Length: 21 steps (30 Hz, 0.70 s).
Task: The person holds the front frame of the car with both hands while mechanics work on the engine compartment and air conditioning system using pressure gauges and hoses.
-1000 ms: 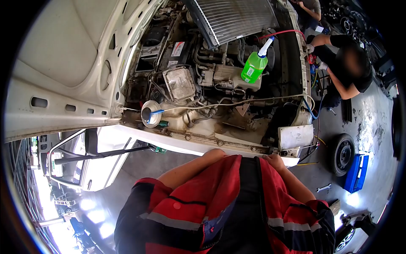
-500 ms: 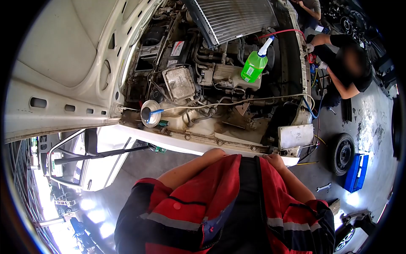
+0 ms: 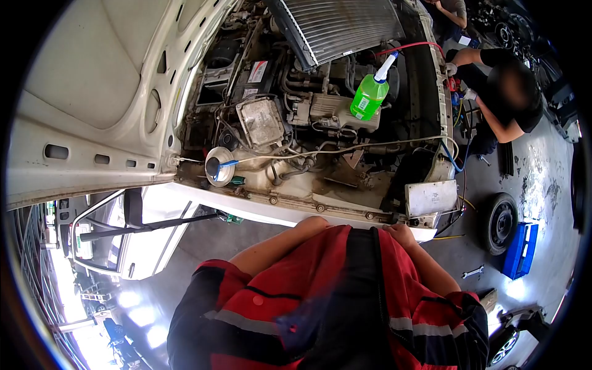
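My left hand rests against the white fender of a car, its fingers mostly hidden by the hand itself and my red jacket. Farther right along the same fender is my right hand, close to the front corner; its fingers are too hidden to tell their shape. Beyond both hands lies the engine bay. A spray bottle of green liquid stands on the engine, apart from my hands. Just past my right hand, a flat metal plate or box lies at the bay's corner.
The raised hood is at left. A radiator lies over the engine. A bowl with a blue-handled tool sits near the hinge. At right, a co-worker crouches by hoses; a wheel, blue crate and wrench are on the floor.
The open front of my jacket has shifted, with its lower left flap blurred by motion. Both hands stay in place on the fender.
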Each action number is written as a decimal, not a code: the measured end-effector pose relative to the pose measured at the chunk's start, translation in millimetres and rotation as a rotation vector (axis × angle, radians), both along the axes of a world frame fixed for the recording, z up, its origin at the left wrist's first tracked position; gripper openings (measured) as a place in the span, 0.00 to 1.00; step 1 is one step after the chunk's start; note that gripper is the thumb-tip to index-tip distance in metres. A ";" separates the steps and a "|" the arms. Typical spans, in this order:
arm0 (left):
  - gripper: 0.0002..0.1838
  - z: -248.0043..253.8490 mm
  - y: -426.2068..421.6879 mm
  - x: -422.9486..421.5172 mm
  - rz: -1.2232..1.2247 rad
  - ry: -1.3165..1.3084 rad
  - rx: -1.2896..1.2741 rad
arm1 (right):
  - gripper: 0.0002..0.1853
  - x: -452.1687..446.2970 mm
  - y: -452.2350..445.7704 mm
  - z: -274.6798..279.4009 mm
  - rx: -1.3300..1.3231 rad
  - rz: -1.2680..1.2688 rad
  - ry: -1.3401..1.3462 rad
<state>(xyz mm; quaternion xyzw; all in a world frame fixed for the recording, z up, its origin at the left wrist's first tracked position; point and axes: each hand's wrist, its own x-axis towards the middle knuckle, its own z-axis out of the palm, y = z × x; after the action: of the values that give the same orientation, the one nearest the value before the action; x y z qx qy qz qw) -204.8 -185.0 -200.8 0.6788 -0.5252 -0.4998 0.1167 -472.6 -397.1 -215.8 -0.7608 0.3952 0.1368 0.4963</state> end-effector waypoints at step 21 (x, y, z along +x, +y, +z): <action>0.26 -8.0 2.1 2.0 -0.021 -0.018 -0.024 | 0.26 4.3 -0.1 14.3 0.024 0.000 0.011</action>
<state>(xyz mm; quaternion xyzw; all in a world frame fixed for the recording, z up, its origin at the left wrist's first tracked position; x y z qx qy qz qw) -202.7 -182.9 -208.8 0.6761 -0.5393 -0.4888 0.1147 -468.3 -397.2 -201.5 -0.7539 0.3963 0.1458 0.5033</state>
